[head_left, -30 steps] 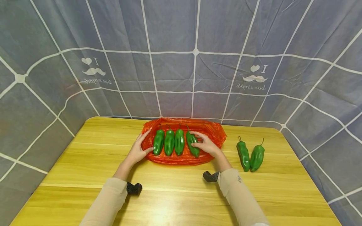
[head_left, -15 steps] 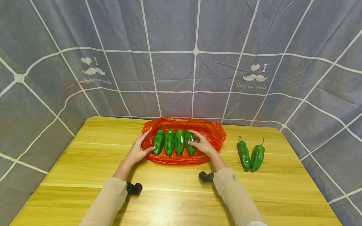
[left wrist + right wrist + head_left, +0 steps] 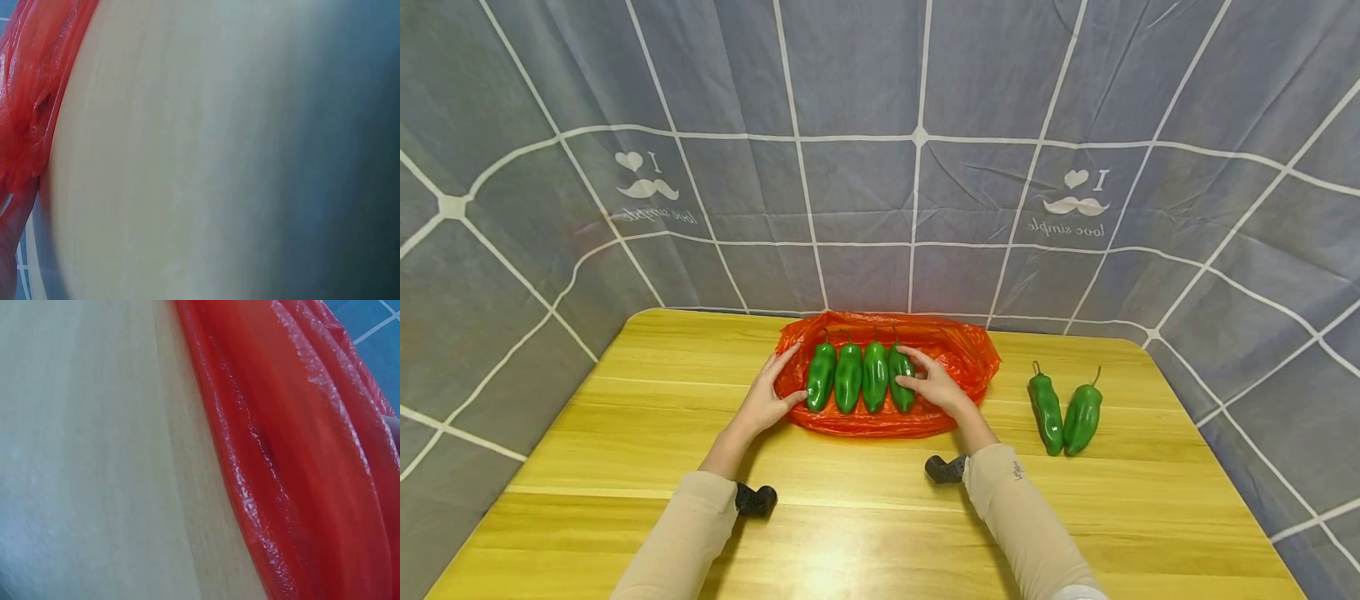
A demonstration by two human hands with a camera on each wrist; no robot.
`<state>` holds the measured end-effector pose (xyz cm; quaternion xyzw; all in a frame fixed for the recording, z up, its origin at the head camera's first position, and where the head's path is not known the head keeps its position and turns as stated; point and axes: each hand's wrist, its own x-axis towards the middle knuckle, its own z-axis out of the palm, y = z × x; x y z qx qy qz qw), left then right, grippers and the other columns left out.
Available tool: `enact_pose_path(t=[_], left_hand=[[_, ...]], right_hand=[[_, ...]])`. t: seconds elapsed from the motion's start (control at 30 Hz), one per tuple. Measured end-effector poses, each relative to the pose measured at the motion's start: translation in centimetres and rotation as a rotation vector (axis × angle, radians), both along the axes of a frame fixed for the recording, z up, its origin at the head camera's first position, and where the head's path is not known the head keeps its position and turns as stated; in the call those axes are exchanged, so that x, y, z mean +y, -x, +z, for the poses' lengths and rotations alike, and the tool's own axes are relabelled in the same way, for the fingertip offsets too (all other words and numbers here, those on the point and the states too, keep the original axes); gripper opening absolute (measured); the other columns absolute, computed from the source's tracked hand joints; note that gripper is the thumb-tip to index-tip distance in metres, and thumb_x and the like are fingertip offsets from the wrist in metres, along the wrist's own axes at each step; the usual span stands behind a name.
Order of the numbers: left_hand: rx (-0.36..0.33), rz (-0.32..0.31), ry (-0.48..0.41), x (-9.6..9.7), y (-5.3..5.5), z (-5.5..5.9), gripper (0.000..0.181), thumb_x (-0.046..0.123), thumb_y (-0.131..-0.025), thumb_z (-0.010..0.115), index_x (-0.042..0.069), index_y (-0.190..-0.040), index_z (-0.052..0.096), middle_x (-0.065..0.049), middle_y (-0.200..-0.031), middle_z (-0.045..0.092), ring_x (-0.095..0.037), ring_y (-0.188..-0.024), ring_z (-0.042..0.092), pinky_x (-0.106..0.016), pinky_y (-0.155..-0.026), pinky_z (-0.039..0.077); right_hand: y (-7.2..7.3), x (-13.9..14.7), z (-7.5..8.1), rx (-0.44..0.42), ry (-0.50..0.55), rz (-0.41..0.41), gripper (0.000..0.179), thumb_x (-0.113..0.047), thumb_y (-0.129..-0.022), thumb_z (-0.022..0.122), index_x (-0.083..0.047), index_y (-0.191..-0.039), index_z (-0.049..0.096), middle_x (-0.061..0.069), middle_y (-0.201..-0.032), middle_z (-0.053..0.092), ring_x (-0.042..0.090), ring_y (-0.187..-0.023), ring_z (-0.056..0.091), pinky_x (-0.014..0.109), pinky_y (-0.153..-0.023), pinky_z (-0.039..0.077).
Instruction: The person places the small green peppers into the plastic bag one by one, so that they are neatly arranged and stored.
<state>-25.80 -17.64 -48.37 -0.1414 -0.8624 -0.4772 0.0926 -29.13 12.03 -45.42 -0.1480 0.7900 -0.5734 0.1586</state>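
Observation:
Several green peppers lie side by side on a spread red plastic bag [image 3: 880,427], stems pointing away. By the leftmost pepper [image 3: 822,377], my left hand [image 3: 765,400] rests at the bag's left edge, thumb tip at the pepper's lower side and fingers spread. My right hand [image 3: 942,390] touches the rightmost pepper [image 3: 901,398], index finger near its stem end and thumb over its middle. Both wrist views mostly show table, with the red bag [image 3: 34,87] at the left wrist view's edge. Red plastic [image 3: 294,462] fills the right wrist view's right half.
To the right on the wooden table [image 3: 850,533] lie two more green peppers, a slimmer one [image 3: 1047,412] and a broader one [image 3: 1082,418]. A grey curtain [image 3: 865,192] with white lines hangs behind the table and along its sides.
My right hand has moved left, and the rightmost pepper has shifted left with it, from slanted to nearly parallel with the others. The left hand has stayed in place.

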Motion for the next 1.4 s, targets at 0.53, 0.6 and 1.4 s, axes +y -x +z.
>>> enact_pose_path(t=[0.53,0.6,1.4], left_hand=[[0.000,-0.001,-0.008,0.0,0.0,0.0,0.075,0.005,-0.072,0.072,0.006,-0.139,0.037,-0.030,-0.139,0.029,-0.048,-0.130,0.021,-0.063,-0.101,0.021],[0.001,0.002,0.000,0.0,-0.1,0.0,0.074,0.005,-0.073,0.071,0.006,-0.138,0.037,-0.032,-0.139,0.028,-0.049,-0.130,0.020,-0.064,-0.100,0.021],[-0.030,0.008,0.014,0.0,0.0,0.0,0.074,0.005,-0.074,0.071,0.008,-0.139,0.036,-0.032,-0.141,0.024,-0.049,-0.131,0.016,-0.064,-0.101,0.018]], right_hand=[[0.4,0.1,-0.3,-0.003,-0.040,0.010,0.058,-0.010,-0.089,0.057,-0.005,-0.141,0.032,0.025,-0.126,0.044,0.027,-0.093,0.053,0.036,-0.072,0.050],[0.8,0.2,-1.0,-0.001,-0.037,0.007,0.058,-0.010,-0.089,0.058,-0.007,-0.141,0.033,0.025,-0.125,0.045,0.027,-0.093,0.053,0.035,-0.071,0.050],[0.7,2.6,0.0,0.227,-0.094,-0.058,0.059,-0.013,-0.087,0.062,-0.009,-0.140,0.035,0.026,-0.128,0.044,0.034,-0.099,0.053,0.039,-0.079,0.048]])
